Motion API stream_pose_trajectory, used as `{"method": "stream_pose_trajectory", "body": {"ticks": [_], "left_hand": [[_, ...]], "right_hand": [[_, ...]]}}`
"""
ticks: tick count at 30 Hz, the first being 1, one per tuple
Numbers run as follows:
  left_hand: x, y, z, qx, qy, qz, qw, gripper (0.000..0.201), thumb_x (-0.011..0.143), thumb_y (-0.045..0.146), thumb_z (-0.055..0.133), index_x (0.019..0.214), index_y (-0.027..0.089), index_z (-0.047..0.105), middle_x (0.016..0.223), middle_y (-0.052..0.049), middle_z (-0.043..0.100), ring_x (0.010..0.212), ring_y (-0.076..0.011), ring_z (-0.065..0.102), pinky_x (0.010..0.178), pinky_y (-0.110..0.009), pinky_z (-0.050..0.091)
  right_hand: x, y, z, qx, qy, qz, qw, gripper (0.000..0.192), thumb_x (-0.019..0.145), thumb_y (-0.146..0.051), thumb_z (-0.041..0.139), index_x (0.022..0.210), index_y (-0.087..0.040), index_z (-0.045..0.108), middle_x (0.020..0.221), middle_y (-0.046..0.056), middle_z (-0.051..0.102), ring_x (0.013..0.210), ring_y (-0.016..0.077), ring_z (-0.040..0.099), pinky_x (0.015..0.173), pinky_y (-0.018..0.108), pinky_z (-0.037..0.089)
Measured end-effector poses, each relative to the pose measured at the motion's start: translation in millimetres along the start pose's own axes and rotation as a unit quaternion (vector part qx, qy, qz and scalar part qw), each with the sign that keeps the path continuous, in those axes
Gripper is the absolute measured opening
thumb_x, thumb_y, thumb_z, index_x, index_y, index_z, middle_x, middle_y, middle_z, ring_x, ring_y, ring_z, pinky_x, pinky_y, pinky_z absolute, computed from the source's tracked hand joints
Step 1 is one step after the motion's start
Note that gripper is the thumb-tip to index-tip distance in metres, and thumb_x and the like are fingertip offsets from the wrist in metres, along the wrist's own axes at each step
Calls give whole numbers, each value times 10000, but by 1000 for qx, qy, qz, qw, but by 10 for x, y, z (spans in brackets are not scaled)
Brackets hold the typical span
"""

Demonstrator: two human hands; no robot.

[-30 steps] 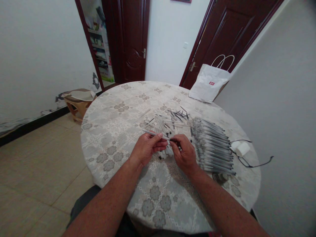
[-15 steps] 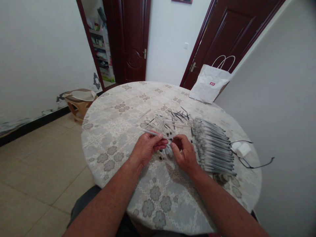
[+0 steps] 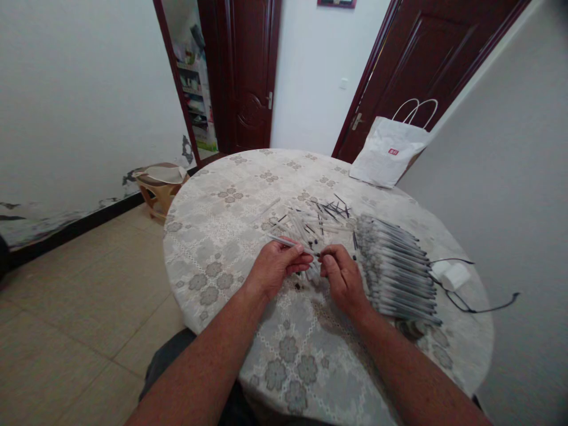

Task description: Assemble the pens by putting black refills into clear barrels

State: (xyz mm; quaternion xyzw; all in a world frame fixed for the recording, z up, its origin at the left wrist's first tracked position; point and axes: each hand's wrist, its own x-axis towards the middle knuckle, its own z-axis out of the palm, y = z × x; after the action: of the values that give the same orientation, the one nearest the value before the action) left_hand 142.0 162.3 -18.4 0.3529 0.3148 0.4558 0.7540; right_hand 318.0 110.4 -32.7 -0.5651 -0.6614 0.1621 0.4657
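My left hand point(image 3: 275, 263) is closed around a thin pale pen point(image 3: 284, 240), thumb on top, with its far end pointing up and left. At the pen's right end is a small dark piece point(image 3: 316, 254), and my right hand point(image 3: 344, 275) pinches it between thumb and fingertips. Just beyond my hands lies a loose heap of pale pen barrels point(image 3: 299, 223) mixed with thin black refills point(image 3: 331, 208). A few small black caps or plugs point(image 3: 298, 286) are scattered beside my hands. Detail at the pen's end is too small to make out.
To the right lies a long row of pens point(image 3: 402, 266) with dark ends. Past it are eyeglasses point(image 3: 470, 307) and a white block-like item point(image 3: 456, 276). A white paper bag point(image 3: 390, 151) stands at the back right of the round cloth-covered table point(image 3: 213, 231). A stool point(image 3: 160, 186) stands left.
My right hand's fingers have closed in on the dark end of the pen. The whole view has shifted slightly, so everything appears further right.
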Motion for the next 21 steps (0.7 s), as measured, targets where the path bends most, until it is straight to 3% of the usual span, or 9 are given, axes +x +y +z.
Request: {"method": "stream_pose_trajectory", "body": {"ticks": [4, 12, 18, 21], "left_hand": [[-8, -3, -1, 1, 0, 3, 1000, 233, 825, 233, 777, 937, 146, 593, 864, -110, 765, 759, -192, 759, 706, -295, 625], [-14, -22, 0, 6, -14, -8, 1000, 267, 810, 250, 797, 931, 145, 583, 878, -116, 765, 783, -202, 763, 724, -307, 627], [-8, -17, -1, 8, -6, 3, 1000, 235, 814, 266, 791, 903, 143, 612, 848, -96, 762, 764, -189, 758, 704, -290, 622], [-11, -20, -1, 11, -9, 1, 1000, 250, 806, 276, 803, 895, 142, 611, 856, -102, 763, 763, -191, 759, 707, -295, 622]], "right_hand": [[0, -20, 6, -25, -1, -14, 1000, 154, 978, -358, 545, 1040, -217, 554, 818, -1, 611, 709, 166, 571, 696, 288, 432], [-3, 30, 49, -14, -48, 26, 998, 402, 1064, -401, 350, 729, -227, 489, 653, -22, 540, 613, 149, 518, 630, 287, 384], [-22, 11, 25, -12, -15, -4, 1000, 185, 999, -385, 500, 1041, -214, 558, 798, -6, 606, 709, 174, 563, 687, 295, 429], [-17, -21, 21, -37, -15, -4, 999, 176, 1006, -369, 481, 962, -219, 562, 781, -5, 595, 716, 175, 556, 692, 297, 418]]}}
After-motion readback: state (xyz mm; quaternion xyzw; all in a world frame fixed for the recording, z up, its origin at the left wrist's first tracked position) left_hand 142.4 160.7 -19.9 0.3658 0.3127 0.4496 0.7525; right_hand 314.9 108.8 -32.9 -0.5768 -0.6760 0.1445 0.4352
